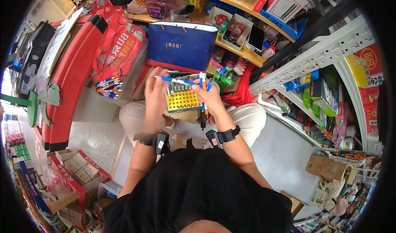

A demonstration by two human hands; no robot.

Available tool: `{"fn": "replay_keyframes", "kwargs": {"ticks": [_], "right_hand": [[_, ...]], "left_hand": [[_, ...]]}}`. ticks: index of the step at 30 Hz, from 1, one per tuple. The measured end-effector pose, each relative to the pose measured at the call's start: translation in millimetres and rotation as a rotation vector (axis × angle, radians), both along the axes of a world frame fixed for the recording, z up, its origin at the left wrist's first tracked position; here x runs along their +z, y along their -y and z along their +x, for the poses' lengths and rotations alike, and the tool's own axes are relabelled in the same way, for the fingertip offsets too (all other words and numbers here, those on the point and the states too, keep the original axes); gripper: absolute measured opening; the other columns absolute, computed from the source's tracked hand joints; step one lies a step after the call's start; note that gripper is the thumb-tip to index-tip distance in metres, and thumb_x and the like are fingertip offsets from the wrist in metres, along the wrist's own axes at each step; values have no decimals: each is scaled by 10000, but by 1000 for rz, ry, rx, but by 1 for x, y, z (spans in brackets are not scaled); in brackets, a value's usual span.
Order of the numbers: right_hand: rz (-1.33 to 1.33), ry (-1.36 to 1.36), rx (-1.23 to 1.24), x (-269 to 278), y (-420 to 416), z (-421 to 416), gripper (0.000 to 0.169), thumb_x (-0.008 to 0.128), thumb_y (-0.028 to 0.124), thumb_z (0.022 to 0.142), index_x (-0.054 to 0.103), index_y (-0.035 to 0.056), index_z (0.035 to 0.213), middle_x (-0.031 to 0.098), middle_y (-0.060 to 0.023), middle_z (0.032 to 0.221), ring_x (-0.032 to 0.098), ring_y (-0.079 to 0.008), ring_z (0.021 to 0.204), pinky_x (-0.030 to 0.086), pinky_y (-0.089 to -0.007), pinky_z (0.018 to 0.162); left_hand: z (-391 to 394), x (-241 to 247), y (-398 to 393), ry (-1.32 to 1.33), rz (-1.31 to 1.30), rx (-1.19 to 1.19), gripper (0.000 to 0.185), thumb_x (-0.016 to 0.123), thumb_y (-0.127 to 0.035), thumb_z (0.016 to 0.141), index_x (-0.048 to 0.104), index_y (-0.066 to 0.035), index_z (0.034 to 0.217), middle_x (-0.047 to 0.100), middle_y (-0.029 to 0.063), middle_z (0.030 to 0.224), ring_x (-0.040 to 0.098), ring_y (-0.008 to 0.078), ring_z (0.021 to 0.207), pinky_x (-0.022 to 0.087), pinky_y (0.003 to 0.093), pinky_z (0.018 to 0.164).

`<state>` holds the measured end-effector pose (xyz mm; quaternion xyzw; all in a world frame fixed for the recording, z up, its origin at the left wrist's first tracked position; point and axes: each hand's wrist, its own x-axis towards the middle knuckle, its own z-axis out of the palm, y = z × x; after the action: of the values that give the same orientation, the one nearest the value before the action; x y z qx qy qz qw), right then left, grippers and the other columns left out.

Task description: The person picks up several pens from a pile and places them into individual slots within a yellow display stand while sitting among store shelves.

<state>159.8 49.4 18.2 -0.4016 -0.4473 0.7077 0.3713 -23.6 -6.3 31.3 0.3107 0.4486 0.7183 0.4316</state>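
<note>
My right hand [210, 97] grips several ballpoint pens. One blue-and-white pen [178, 79] points left from its fingers, while orange, white and blue pens [204, 94] stand roughly lengthwise in the palm. My left hand [154, 89] is blurred, its fingers apart around the tip of the blue-and-white pen; whether it touches the pen is unclear. Below and between both hands lies a pen box [184, 100] with a yellow insert full of round holes. Several pens [178, 86] fill holes at its far side. The right hand hides part of the box's right edge.
Loose blue, orange and white pens [108, 87] lie piled left, beside a red bag [119, 47]. A dark blue paper bag [182, 46] stands behind the pen box. Wooden shelves [247, 52] hold goods beyond, and a white metal rack [318, 55] rises at right.
</note>
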Motion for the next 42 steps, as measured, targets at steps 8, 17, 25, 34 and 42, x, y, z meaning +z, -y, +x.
{"fn": "replay_keyframes", "kwargs": {"ticks": [8,17,25,34,42], "right_hand": [[615,437,182,23,-16,4,188,698,121,829,656,25,985,660,-58,905,614,-166,820,481,-297,777],[394,266,38,9,-18,-12,252,699,148,836,653,48,1062,670,-72,876,642,-168,818,494,-308,761],[338,269,-18,-8,-10,5,188,683,161,857,663,49,1006,678,-34,869,629,-113,809,499,-275,766],[255,256,-59,-10,-6,14,160,661,134,874,660,26,992,676,-49,843,641,-120,783,504,-273,731],[257,277,-61,-15,-6,15,165,668,142,869,662,32,993,680,-56,841,647,-125,781,507,-275,727]], "left_hand": [[1,18,2,-993,-59,-159,414,694,-3,778,626,-80,1179,689,77,968,612,224,849,510,327,704],[8,8,-8,-1045,-118,-57,332,682,-59,797,621,-89,1122,670,141,898,641,289,728,506,381,668],[0,-9,-21,-1312,-108,90,192,693,-110,789,655,-69,972,666,105,829,615,297,796,489,389,715],[5,-27,-22,-1296,-218,174,177,718,-111,761,631,-77,911,656,69,771,606,257,775,486,376,700],[2,-23,-23,-1346,-183,211,194,734,-104,741,626,-82,901,645,58,769,591,257,767,480,376,687]]}}
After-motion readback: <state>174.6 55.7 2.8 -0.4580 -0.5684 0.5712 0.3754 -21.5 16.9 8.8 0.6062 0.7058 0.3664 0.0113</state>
